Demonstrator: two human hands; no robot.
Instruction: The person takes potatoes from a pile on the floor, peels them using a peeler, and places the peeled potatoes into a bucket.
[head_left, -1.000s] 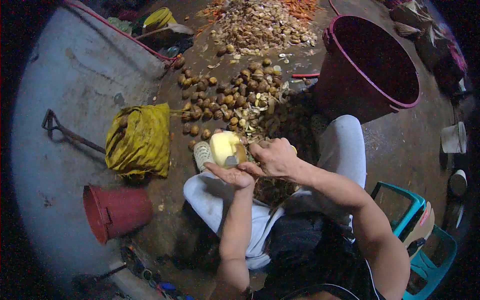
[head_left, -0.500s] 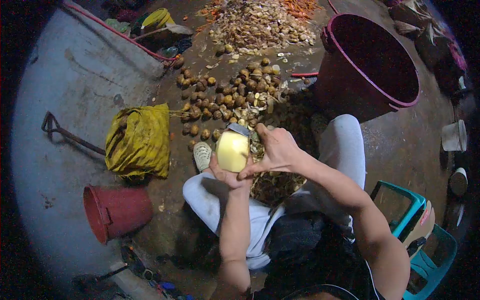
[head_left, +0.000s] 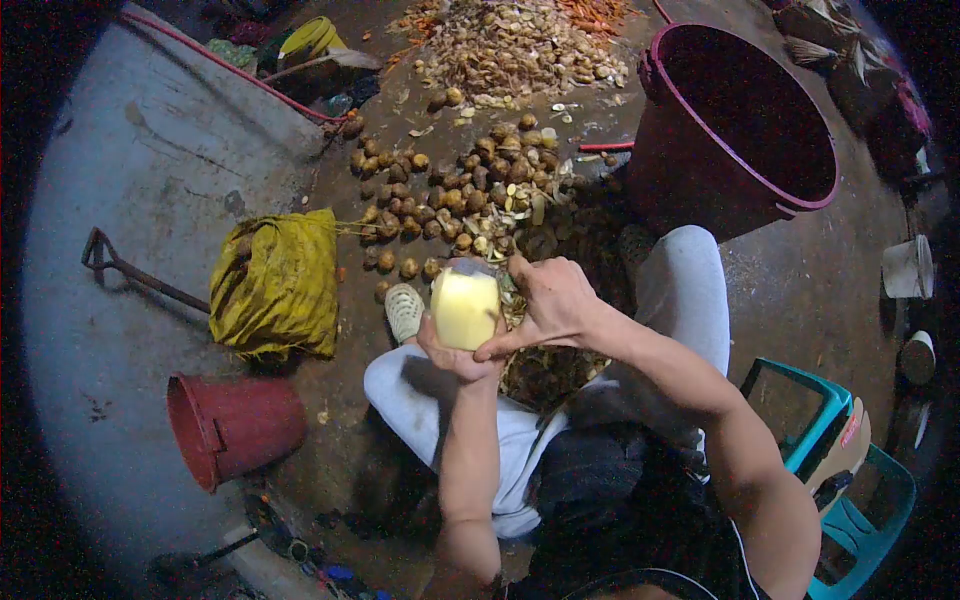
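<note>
A large, pale yellow peeled potato (head_left: pixel 467 312) rests in my left hand (head_left: pixel 463 358), whose fingers cup it from below and the left side. My right hand (head_left: pixel 560 302) is closed round a knife, its handle hidden in the fist. The grey knife blade (head_left: pixel 474 267) lies across the potato's far end, somewhat blurred. The thumb of my right hand presses near the potato's lower right side. Just beyond my hands, unpeeled brown potatoes (head_left: pixel 455 195) are spread over the floor. Peelings (head_left: pixel 550 375) lie between my legs, partly covered by my right arm.
A big dark red tub (head_left: pixel 700 140) stands ahead on the right, and a smaller red bucket (head_left: pixel 235 430) is tipped at left. Near it sits a yellow sack (head_left: pixel 275 285) beside a metal handle (head_left: pixel 150 270). Peelings form a heap (head_left: pixel 520 50) farther off. A teal chair (head_left: pixel 855 530) is at right.
The knife blade has shifted slightly over the potato's far end, and the potato appears a little more upright. Both hands keep nearly the same place.
</note>
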